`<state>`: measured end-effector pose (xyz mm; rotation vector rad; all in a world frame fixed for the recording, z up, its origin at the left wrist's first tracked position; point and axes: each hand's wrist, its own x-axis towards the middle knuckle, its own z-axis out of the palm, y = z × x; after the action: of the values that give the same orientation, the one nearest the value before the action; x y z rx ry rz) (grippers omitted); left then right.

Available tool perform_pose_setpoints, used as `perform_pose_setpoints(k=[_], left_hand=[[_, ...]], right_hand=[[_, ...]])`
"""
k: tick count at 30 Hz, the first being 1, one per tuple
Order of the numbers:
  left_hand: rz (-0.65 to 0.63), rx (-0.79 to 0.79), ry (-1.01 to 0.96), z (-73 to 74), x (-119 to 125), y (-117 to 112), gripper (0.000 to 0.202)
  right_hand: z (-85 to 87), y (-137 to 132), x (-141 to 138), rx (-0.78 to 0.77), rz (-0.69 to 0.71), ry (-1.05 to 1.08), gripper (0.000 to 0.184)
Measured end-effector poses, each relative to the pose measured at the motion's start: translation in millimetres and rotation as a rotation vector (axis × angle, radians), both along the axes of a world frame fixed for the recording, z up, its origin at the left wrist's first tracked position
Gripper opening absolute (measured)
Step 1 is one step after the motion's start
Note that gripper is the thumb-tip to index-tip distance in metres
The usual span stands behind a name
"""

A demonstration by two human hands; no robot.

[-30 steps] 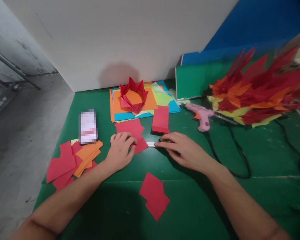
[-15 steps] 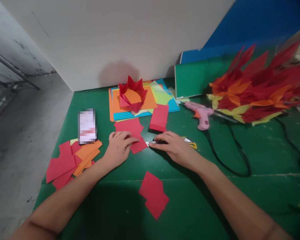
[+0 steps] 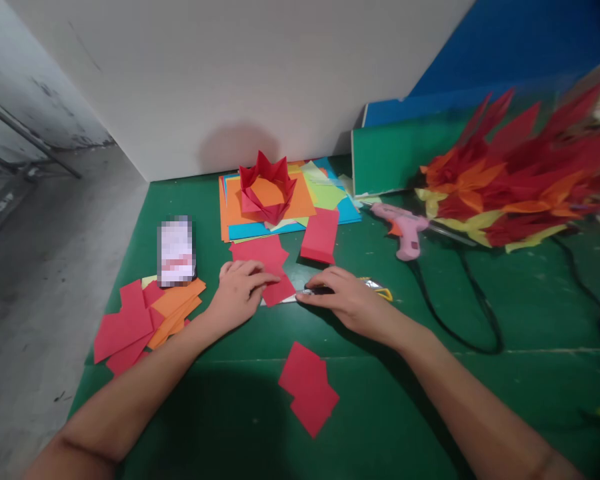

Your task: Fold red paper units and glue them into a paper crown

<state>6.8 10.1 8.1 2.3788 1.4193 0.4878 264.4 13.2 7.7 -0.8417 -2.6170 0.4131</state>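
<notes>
My left hand (image 3: 239, 293) has its fingers bent over a red paper piece (image 3: 280, 288), pressing it against the table; part of the paper is under the fingers. My right hand (image 3: 347, 297) is closed round a utility knife (image 3: 377, 288), whose yellow-trimmed rear end shows beyond the knuckles. Its pale blade lies along the lower edge of the red paper, partly beneath it. A larger red paper (image 3: 260, 250) lies just behind my left fingers. Close behind my right hand sits a folded stack of red paper (image 3: 320, 237).
A red folded-paper ring (image 3: 267, 190) stands on coloured sheets (image 3: 237, 232). A phone (image 3: 177, 253) lies left, beside red and orange paper pieces (image 3: 125, 327). Red cut pieces (image 3: 310, 390) lie in front. Rightward are a pink glue gun (image 3: 407, 230), its black cord (image 3: 437, 327) and a paper flame (image 3: 520, 173).
My right hand has shifted the knife slightly down and left, so more blade shows along the paper's lower edge. My left hand stays on the paper.
</notes>
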Motion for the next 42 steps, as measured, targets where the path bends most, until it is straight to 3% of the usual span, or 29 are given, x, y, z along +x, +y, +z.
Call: perform_pose_setpoints(k=[9, 16, 21, 25, 28, 31, 37, 42], left_hand=[[0.026, 0.001, -0.002, 0.0, 0, 0, 0.028], [0.020, 0.032, 0.068, -0.7, 1, -3, 0.034], [-0.019, 0.046, 0.097, 1.6, 1, -5, 0.061], [-0.022, 0.034, 0.129, 3.3, 1, -5, 0.085], [-0.023, 0.031, 0.154, 3.7, 2, -6, 0.074], [-0.029, 0.056, 0.174, 2.2, 3, -7, 0.060], [-0.046, 0.085, 0.155, -0.3, 4, -8, 0.049], [-0.040, 0.052, 0.149, 2.8, 4, -8, 0.040]], right_hand=[[7.8, -2, 8, -0.067, 0.056, -0.011, 0.045], [8.1, 8, 27, -0.012, -0.151, 0.038, 0.031], [6.0, 10, 28, 0.114, -0.267, -0.086, 0.028], [9.0, 3, 17, 0.239, -0.254, -0.088, 0.024], [9.2, -1, 9, 0.280, -0.255, -0.047, 0.026], [5.7, 0, 6, 0.292, -0.357, 0.005, 0.026], [-3.6, 8, 7, 0.194, -0.417, 0.086, 0.022], [-11.1, 10, 6, 0.154, -0.586, 0.125, 0.025]])
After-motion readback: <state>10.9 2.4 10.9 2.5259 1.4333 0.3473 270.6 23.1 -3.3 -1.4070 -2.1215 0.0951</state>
